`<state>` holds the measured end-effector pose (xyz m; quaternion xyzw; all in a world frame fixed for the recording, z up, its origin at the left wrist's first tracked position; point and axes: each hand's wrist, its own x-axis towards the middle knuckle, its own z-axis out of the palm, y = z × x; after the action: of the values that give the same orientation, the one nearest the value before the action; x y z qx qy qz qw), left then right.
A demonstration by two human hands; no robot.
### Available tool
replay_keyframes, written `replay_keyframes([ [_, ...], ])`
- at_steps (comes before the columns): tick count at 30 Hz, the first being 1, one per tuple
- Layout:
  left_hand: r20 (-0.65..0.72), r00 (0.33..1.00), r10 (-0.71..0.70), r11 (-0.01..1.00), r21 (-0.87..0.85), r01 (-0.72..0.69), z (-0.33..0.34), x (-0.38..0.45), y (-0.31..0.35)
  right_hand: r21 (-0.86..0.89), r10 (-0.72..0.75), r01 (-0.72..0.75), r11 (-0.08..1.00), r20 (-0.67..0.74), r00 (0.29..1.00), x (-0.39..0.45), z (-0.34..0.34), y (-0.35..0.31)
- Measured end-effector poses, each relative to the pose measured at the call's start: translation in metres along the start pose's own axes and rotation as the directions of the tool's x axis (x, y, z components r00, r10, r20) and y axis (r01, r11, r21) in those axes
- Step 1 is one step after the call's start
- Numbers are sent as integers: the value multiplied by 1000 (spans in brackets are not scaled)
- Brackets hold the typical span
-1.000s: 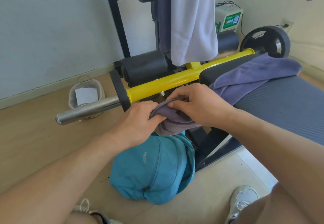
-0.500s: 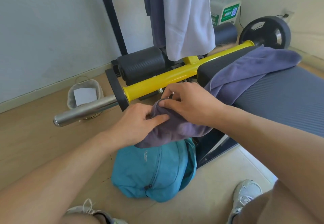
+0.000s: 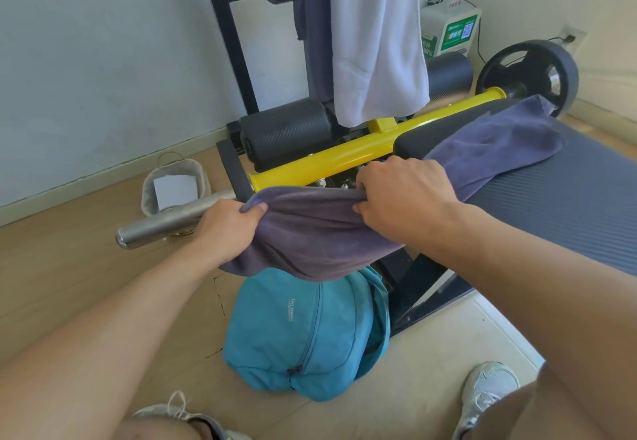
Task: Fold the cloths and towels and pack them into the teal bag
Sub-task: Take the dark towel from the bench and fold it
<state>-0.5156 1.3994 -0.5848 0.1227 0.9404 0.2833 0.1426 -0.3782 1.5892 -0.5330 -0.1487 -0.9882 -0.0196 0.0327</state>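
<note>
A purple-grey cloth is stretched between my hands above the teal bag, which lies on the floor by my feet. My left hand pinches the cloth's left corner. My right hand grips its upper right edge. A second purple towel is draped over the bench end just behind my right hand. A white towel and a dark purple one hang from the rack at the back.
A yellow bar with a steel sleeve crosses behind the cloth, a weight plate at its far end. A grey mat covers the bench on the right. A small bin stands near the wall. My shoes flank the bag.
My hands have moved apart, the left one going left, and the bunched cloth is now spread out wide between them.
</note>
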Motion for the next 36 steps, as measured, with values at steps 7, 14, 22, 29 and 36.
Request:
replay_keyframes([
  [7,245,963,111,869,-494,26,13,-34,27,407,15,-24,913,25,1000,-8,11,-29],
  [14,344,923,172,584,-790,186,23,-37,31,688,-47,63,723,-42,998,-2,21,-33],
  [22,195,978,71,601,-791,114,19,-37,34,770,-142,18,637,95,985,2,19,-14],
  [29,68,997,-33,597,-799,75,14,-30,35,534,-80,-187,825,437,896,1,21,-1],
  [36,114,993,24,773,-632,54,27,-28,27,798,46,-361,483,388,920,0,21,-7],
])
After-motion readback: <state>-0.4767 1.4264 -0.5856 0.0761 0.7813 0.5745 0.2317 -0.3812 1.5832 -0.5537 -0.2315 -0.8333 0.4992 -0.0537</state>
